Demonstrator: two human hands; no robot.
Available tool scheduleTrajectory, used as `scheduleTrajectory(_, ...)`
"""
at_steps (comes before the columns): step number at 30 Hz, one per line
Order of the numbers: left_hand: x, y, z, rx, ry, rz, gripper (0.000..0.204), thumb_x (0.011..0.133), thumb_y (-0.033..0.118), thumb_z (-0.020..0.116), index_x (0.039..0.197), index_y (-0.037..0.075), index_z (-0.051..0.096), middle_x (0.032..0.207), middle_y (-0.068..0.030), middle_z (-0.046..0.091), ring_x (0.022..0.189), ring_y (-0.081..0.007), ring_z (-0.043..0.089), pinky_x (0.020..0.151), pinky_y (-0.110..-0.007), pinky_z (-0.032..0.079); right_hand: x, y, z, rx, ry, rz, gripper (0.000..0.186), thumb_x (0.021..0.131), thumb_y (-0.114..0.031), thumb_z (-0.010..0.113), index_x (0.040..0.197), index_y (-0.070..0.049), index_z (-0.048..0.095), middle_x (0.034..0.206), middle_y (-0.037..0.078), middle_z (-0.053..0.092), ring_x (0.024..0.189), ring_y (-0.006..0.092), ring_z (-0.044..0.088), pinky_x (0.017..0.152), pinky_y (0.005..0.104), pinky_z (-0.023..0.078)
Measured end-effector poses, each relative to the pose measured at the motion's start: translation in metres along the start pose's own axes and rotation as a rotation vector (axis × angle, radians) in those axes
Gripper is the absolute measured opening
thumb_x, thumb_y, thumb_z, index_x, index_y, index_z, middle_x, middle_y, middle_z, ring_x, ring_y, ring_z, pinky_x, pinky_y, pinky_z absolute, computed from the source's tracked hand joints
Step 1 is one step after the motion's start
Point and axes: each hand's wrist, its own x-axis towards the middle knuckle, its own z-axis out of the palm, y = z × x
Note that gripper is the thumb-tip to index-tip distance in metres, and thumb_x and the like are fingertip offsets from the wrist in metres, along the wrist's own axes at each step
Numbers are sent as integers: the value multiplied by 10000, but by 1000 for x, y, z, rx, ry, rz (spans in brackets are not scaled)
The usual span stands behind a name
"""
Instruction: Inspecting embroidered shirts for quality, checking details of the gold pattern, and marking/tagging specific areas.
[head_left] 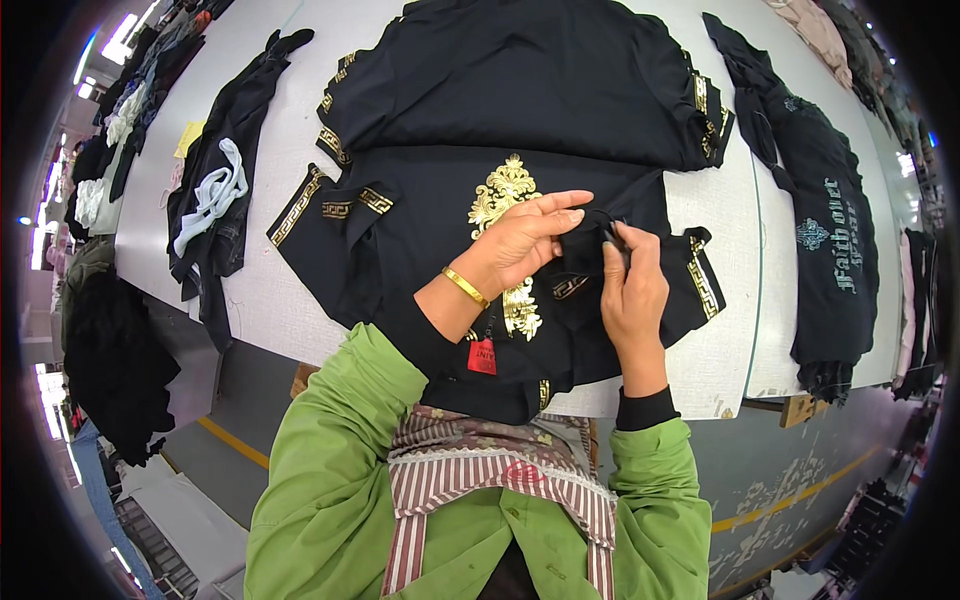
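Note:
A black garment (420, 250) with gold key-pattern trim and a gold ornate print lies spread on the table before me. My left hand (520, 240) is over the print, its index finger stretched out and its lower fingers closed on a black fabric edge. Close beside it, my right hand (635, 290) pinches a small dark object (612, 238) against the same raised black fabric (582, 250); its kind cannot be made out. Below my left hand, a red tag (481, 356) hangs on the garment.
More black clothing with gold trim (520, 90) lies beyond. At the left are dark clothes (215, 190) with a pale blue strip (213, 195). A black printed garment (825, 230) lies at the right, on the white table (735, 260). Black cloth (115, 360) hangs off the left side.

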Motion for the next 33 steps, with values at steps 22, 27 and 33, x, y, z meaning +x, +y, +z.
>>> scheduleTrajectory(22, -21, 2, -36, 1268, 371, 666, 310, 969, 8, 699, 1277, 36, 720, 974, -38, 684, 839, -144, 612, 770, -263, 523, -21, 15, -25, 468, -51, 530, 216, 993, -76, 770, 1180, -10, 685, 1038, 66, 713, 810, 145, 623, 760, 260, 511)
scheduleTrajectory(27, -42, -11, -35, 1336, 223, 462, 247, 955, 19, 700, 1196, 51, 742, 888, -33, 691, 805, -166, 602, 762, -284, 510, -42, 0, -22, 324, -327, 438, 255, 956, -96, 809, 1168, -21, 690, 1025, 62, 734, 797, 158, 645, 746, 275, 527)
scheduleTrajectory(33, -75, 10, -60, 912, 335, 193, 243, 971, -33, 697, 1197, 27, 765, 873, -14, 679, 683, -81, 524, 653, -214, 449, -54, -21, -30, 60, -473, 126, 274, 931, -84, 813, 1170, -21, 696, 1023, 58, 753, 800, 182, 674, 747, 293, 543)
